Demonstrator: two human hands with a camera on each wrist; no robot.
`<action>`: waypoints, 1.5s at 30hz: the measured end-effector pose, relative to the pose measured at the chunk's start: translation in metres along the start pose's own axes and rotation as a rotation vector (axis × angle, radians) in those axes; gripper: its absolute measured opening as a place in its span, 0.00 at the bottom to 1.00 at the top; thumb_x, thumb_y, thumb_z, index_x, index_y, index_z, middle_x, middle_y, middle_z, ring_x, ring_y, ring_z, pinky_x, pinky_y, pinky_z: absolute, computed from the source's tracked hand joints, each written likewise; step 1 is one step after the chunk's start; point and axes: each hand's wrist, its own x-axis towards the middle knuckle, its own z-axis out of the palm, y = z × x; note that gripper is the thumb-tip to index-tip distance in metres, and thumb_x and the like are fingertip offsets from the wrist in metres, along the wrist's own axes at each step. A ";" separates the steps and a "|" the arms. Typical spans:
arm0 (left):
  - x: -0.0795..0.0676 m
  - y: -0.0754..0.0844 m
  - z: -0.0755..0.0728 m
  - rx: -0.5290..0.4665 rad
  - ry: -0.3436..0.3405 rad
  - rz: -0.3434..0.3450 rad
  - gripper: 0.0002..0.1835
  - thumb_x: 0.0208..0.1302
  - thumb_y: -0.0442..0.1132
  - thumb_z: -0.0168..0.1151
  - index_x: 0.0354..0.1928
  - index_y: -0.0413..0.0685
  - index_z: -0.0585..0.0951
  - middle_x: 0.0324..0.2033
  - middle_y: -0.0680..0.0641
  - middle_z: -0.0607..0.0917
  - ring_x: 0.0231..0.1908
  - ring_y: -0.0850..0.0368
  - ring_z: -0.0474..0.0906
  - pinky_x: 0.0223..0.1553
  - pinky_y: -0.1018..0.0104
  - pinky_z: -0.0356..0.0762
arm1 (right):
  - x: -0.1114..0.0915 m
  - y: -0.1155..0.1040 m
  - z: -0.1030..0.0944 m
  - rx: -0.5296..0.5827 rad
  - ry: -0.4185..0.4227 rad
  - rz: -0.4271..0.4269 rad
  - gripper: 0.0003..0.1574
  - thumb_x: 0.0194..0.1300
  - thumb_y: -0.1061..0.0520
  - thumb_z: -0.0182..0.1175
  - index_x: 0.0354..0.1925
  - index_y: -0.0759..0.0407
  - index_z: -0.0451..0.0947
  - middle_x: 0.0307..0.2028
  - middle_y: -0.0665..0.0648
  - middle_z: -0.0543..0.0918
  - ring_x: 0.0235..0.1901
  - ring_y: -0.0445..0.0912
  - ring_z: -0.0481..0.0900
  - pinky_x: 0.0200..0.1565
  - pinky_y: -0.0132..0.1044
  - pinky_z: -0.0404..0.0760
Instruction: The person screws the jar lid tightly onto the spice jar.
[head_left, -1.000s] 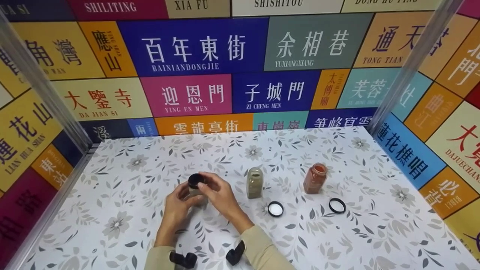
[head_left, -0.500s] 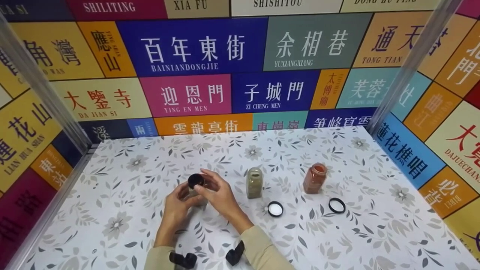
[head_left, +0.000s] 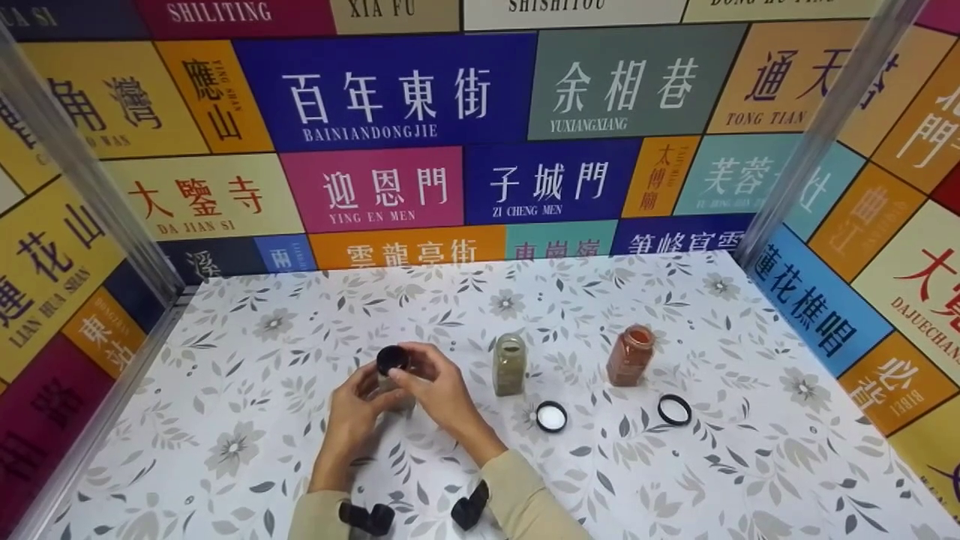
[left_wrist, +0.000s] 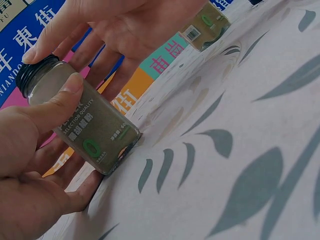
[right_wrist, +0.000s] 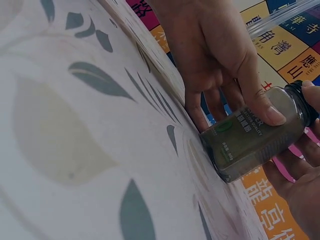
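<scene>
A glass pepper jar (left_wrist: 107, 127) with a printed label stands on the table between the two hands. My left hand (head_left: 354, 409) grips its body, the thumb across the label and the other fingers behind. At the jar's neck is a black lid (head_left: 391, 358), which my right hand (head_left: 444, 390) pinches between thumb and fingers. In the right wrist view the label of the pepper jar (right_wrist: 245, 137) is partly hidden by the left thumb.
To the right stand an uncapped jar of greenish-grey powder (head_left: 509, 367) and an uncapped jar of red powder (head_left: 631, 358). A white-lined black lid (head_left: 551, 417) and a black ring-like lid (head_left: 674, 410) lie before them on the floral tabletop (head_left: 720, 480). Lettered panels (head_left: 390, 90) wall it in.
My right hand's fingers lift a little off the lid and come back to it, while the left hand keeps its grip on the pepper jar. The other jars and lids stay put.
</scene>
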 end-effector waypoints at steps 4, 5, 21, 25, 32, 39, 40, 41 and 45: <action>-0.001 -0.001 0.000 -0.007 0.003 -0.007 0.37 0.54 0.33 0.76 0.67 0.37 0.73 0.64 0.34 0.78 0.67 0.38 0.72 0.68 0.52 0.74 | -0.001 0.000 0.000 -0.017 -0.017 -0.004 0.28 0.68 0.57 0.64 0.65 0.60 0.75 0.60 0.63 0.82 0.59 0.54 0.82 0.60 0.38 0.82; -0.001 -0.001 0.000 -0.007 0.005 -0.008 0.37 0.54 0.33 0.76 0.67 0.37 0.73 0.64 0.33 0.78 0.67 0.38 0.72 0.68 0.51 0.74 | -0.002 0.000 -0.001 -0.021 -0.022 -0.009 0.28 0.69 0.56 0.63 0.65 0.59 0.74 0.60 0.63 0.81 0.59 0.54 0.81 0.61 0.38 0.81; 0.001 -0.001 0.000 0.026 0.015 0.013 0.36 0.54 0.33 0.76 0.66 0.37 0.74 0.63 0.34 0.79 0.66 0.38 0.74 0.66 0.52 0.75 | 0.000 0.000 0.001 0.014 0.002 -0.013 0.25 0.65 0.58 0.67 0.59 0.62 0.76 0.53 0.64 0.85 0.55 0.53 0.83 0.62 0.44 0.81; 0.002 -0.001 0.000 0.037 0.013 0.010 0.36 0.54 0.34 0.76 0.66 0.37 0.74 0.63 0.34 0.78 0.66 0.39 0.74 0.67 0.52 0.75 | -0.001 0.000 -0.001 -0.005 -0.015 -0.030 0.27 0.68 0.58 0.63 0.64 0.62 0.74 0.58 0.64 0.82 0.58 0.54 0.81 0.63 0.41 0.79; 0.001 0.000 -0.001 0.036 0.002 -0.003 0.37 0.55 0.34 0.75 0.68 0.38 0.73 0.65 0.34 0.77 0.67 0.38 0.73 0.67 0.50 0.74 | -0.001 0.000 -0.002 -0.019 -0.027 -0.050 0.25 0.69 0.60 0.61 0.62 0.64 0.76 0.57 0.66 0.82 0.56 0.56 0.82 0.59 0.31 0.79; -0.001 0.000 -0.002 0.032 0.003 -0.004 0.38 0.54 0.35 0.76 0.68 0.37 0.72 0.65 0.33 0.77 0.67 0.37 0.72 0.68 0.49 0.74 | 0.001 0.000 0.000 -0.010 -0.007 -0.034 0.24 0.66 0.60 0.65 0.59 0.63 0.77 0.55 0.66 0.83 0.54 0.57 0.83 0.60 0.42 0.81; -0.001 0.000 -0.002 0.037 0.005 -0.004 0.38 0.54 0.36 0.76 0.67 0.37 0.73 0.65 0.33 0.77 0.67 0.37 0.72 0.68 0.49 0.74 | 0.001 0.000 0.000 -0.009 -0.006 -0.031 0.24 0.66 0.60 0.65 0.59 0.63 0.77 0.54 0.66 0.83 0.54 0.56 0.83 0.60 0.43 0.81; -0.001 0.000 -0.002 0.043 0.007 -0.004 0.38 0.54 0.36 0.77 0.67 0.38 0.73 0.64 0.33 0.77 0.67 0.37 0.72 0.68 0.49 0.73 | 0.001 0.001 0.000 -0.007 -0.004 -0.027 0.24 0.66 0.60 0.66 0.59 0.63 0.77 0.54 0.66 0.83 0.54 0.56 0.83 0.60 0.43 0.81; 0.000 0.000 -0.001 0.061 0.011 -0.007 0.38 0.53 0.37 0.77 0.67 0.40 0.74 0.64 0.35 0.78 0.67 0.38 0.72 0.68 0.49 0.73 | 0.001 0.001 -0.001 0.006 -0.003 -0.012 0.25 0.65 0.59 0.66 0.59 0.62 0.76 0.54 0.65 0.84 0.55 0.56 0.83 0.61 0.42 0.81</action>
